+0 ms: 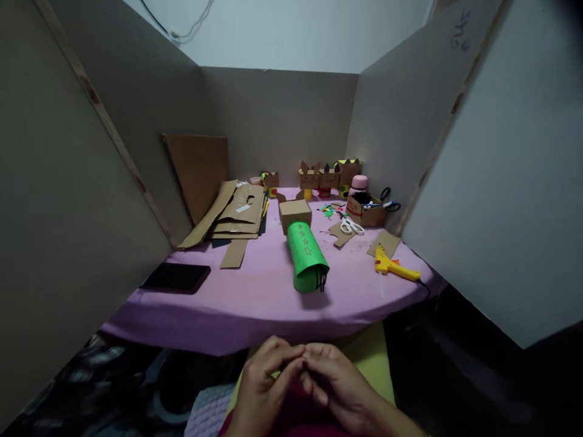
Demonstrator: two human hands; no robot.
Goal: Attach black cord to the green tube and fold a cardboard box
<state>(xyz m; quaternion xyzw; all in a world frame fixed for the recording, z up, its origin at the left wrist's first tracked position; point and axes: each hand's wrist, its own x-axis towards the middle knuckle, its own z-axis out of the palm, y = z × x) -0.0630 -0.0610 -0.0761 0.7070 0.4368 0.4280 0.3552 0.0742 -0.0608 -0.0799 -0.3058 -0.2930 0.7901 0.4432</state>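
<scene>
In the head view, the left hand (268, 379) and right hand (341, 385) meet at the fingertips before the table; whether either hand's fingers pinch something, I cannot tell. Beyond them the green tube (302, 252), joined to a cardboard box (295, 213), rests on the purple cloth (255, 297)

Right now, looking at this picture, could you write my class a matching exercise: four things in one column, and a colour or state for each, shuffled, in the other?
Things:
1. Hot glue gun
2. Star-patterned tube
3. Tablecloth
4. Left hand and right hand

Colours and states:
A. Pinkish purple
B. Brought together, fingers meeting
C. Bright green
D. Yellow

Right pairs: 1-D, 2-C, 3-A, 4-B
</scene>
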